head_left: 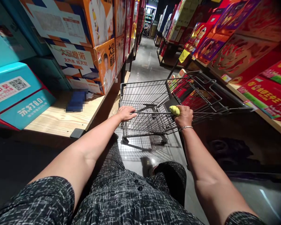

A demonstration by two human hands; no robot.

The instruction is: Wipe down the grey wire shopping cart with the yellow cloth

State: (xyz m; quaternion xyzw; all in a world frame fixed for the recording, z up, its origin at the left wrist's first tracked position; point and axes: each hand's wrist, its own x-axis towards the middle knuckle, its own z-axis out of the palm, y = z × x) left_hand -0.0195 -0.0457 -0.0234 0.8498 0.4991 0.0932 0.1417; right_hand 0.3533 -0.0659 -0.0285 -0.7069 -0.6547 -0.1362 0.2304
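Observation:
A wire shopping cart (pixel 159 90) stands in a shop aisle in front of me. My left hand (pixel 126 113) grips the left end of its handle bar (pixel 152 112). My right hand (pixel 184 116) closes on the bar's right end, over a yellow piece (pixel 174 110) that shows beside the thumb. A thin bracelet circles my right wrist. Red boxes (pixel 189 98) show through the right side of the cart's wire, and whether they lie inside it I cannot tell.
A wooden shelf (pixel 61 118) on the left carries orange cartons (pixel 93 62) and teal boxes (pixel 18 93). Red gift boxes (pixel 243 53) fill the slanted shelves on the right. The grey tiled aisle (pixel 146 59) runs ahead between them.

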